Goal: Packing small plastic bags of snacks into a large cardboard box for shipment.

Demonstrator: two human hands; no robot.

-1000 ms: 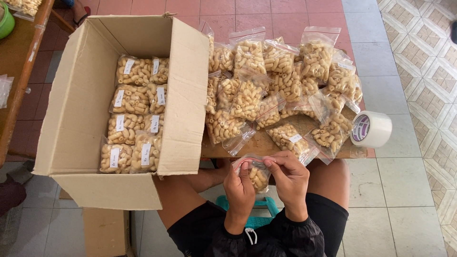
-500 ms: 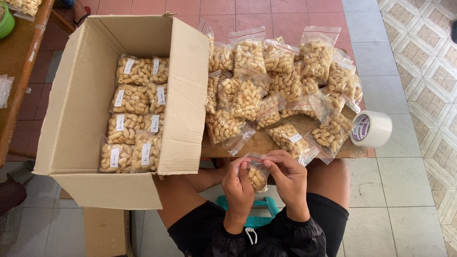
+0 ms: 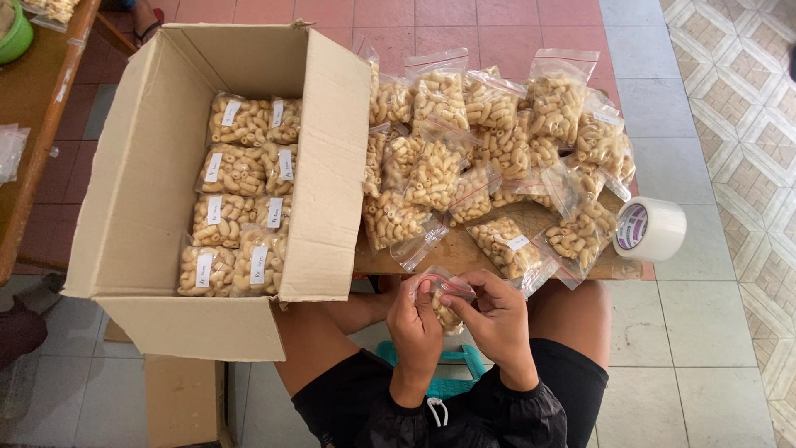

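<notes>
Over my lap, my left hand (image 3: 414, 319) and my right hand (image 3: 491, 319) both grip one small clear bag of pale curled snacks (image 3: 445, 305). The fingers of both hands pinch the bag's top edge. Just beyond my hands, a heap of similar filled bags (image 3: 489, 158) lies on a low wooden board (image 3: 452, 253). To the left stands an open cardboard box (image 3: 149, 207) with labelled snack bags (image 3: 240, 199) packed in rows inside it.
A roll of clear tape (image 3: 651, 228) sits at the board's right end. A wooden table (image 3: 37, 124) runs along the left edge, with a green bowl (image 3: 12, 33) on it. Beneath me is a teal stool (image 3: 452, 373), and a flat cardboard piece (image 3: 182, 398) lies on the tiled floor.
My hands have lifted the small bag slightly and drawn closer together at its top edge. Nothing else has moved.
</notes>
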